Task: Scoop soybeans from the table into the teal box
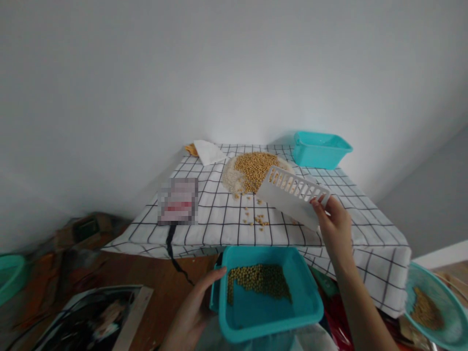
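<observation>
At the bin's left side, my left hand (199,302) grips the rim of a teal plastic bin (256,319), held just below the table's front edge. Yellow-brown beans (261,278) like soybeans lie along its far side. My right hand (334,219) is closed on one end of a white plastic panel (285,197) with a row of slots along its upper edge. The panel slants over the cloth, its far end by a large heap of the same beans (256,168). Paler grains (234,180) lie at the heap's left side. Several loose beans (260,220) are scattered in front.
A second teal bin (321,151) stands at the table's back right. A white cloth (208,152) lies at the back left, and a blurred-out flat object (178,201) nearer. The checked tablecloth (212,229) overhangs the front. A teal basin (435,312) sits low right.
</observation>
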A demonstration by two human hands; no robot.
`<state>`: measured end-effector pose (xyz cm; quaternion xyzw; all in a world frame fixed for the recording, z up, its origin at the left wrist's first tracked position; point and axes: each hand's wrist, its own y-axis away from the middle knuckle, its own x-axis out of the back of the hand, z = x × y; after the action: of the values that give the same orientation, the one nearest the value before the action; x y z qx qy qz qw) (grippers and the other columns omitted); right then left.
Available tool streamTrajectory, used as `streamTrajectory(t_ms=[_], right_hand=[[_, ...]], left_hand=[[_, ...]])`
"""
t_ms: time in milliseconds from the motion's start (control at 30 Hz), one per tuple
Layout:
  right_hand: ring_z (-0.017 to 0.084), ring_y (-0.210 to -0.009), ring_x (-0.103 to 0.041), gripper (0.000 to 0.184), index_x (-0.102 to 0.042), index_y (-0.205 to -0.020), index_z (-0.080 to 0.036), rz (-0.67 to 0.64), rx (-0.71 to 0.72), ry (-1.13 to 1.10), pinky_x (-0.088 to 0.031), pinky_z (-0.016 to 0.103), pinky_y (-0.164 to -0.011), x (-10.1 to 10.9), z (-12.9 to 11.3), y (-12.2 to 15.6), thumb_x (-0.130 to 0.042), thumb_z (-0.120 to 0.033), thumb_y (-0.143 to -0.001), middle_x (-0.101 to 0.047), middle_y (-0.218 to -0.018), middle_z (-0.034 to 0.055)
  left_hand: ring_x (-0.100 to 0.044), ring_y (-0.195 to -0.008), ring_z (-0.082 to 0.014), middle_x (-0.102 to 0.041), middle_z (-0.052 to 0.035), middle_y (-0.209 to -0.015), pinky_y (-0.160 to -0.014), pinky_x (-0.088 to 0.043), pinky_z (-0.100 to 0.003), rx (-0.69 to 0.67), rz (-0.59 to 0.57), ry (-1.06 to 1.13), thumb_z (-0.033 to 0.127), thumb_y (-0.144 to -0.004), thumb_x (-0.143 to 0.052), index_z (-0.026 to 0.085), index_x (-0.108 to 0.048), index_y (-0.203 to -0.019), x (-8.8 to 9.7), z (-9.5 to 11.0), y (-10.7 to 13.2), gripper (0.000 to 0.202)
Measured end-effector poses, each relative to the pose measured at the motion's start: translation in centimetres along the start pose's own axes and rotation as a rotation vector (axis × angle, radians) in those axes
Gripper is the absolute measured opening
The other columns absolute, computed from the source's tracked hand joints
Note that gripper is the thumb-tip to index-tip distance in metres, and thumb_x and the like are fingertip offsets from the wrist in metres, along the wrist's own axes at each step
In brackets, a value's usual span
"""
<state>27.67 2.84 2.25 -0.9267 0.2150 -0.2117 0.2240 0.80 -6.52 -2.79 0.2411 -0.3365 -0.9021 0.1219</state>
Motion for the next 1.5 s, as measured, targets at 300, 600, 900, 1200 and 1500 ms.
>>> streamTrajectory(t_ms=[300,600,900,1200,1500], right_hand=[[0.019,-0.072,-0.059,0.019,-0.064,-0.084,-0.02,-0.024,-0.01,-0.03,-0.05,0.027,-0.06,0.0,-0.6,0.7,-0.056,-0.038,-0.086,-0.065,-0.079,0.0043],[0.017,-0.069,-0.059,0.023,-0.063,-0.087,-0.018,-0.047,-0.042,-0.042,-0.051,0.026,-0.06,-0.6,-0.5,0.7,-0.056,-0.04,-0.085,-0.065,-0.078,0.0033],[0.016,-0.066,-0.058,0.024,-0.06,-0.083,-0.018,-0.079,-0.022,-0.016,-0.05,0.025,-0.059,-1.3,-0.6,0.2,-0.054,-0.04,-0.086,-0.061,-0.071,0.0018],[0.019,-0.072,-0.061,0.024,-0.061,-0.088,-0.017,-0.189,-0.029,-0.047,-0.054,0.029,-0.063,-1.3,-1.0,0.7,-0.053,-0.04,-0.087,-0.065,-0.08,0.0053],[0.02,-0.074,-0.063,0.022,-0.06,-0.087,-0.018,-0.223,0.025,-0.018,-0.052,0.028,-0.064,-1.2,-1.7,2.3,-0.051,-0.038,-0.09,-0.065,-0.074,0.0038]], left_hand=[[-0.073,-0.093,-0.0351,-0.082,-0.009,-0.092,-0.08,-0.059,-0.047,0.047,-0.019,0.039,0.029,-0.067,-0.076,0.017,-0.071,-0.103,-0.2,0.0,0.4,0.038],[-0.073,-0.098,-0.0278,-0.083,-0.0066,-0.087,-0.086,-0.057,-0.035,0.076,-0.048,0.115,0.019,-0.074,-0.071,0.014,-0.074,-0.088,0.4,-0.7,-0.6,0.015],[-0.074,-0.092,-0.0283,-0.083,-0.0076,-0.079,-0.085,-0.058,-0.035,0.073,-0.05,0.154,0.018,-0.068,-0.075,0.013,-0.076,-0.081,0.9,-0.6,-1.4,0.013],[-0.076,-0.078,-0.0261,-0.081,-0.0039,-0.068,-0.072,-0.061,-0.032,0.062,-0.056,0.151,0.021,-0.07,-0.075,0.016,-0.074,-0.08,1.5,0.1,-1.4,0.011],[-0.076,-0.073,-0.0254,-0.082,-0.0038,-0.07,-0.057,-0.059,-0.029,0.034,-0.025,0.108,0.022,-0.07,-0.075,0.018,-0.072,-0.079,1.2,-0.1,-1.2,0.01]])
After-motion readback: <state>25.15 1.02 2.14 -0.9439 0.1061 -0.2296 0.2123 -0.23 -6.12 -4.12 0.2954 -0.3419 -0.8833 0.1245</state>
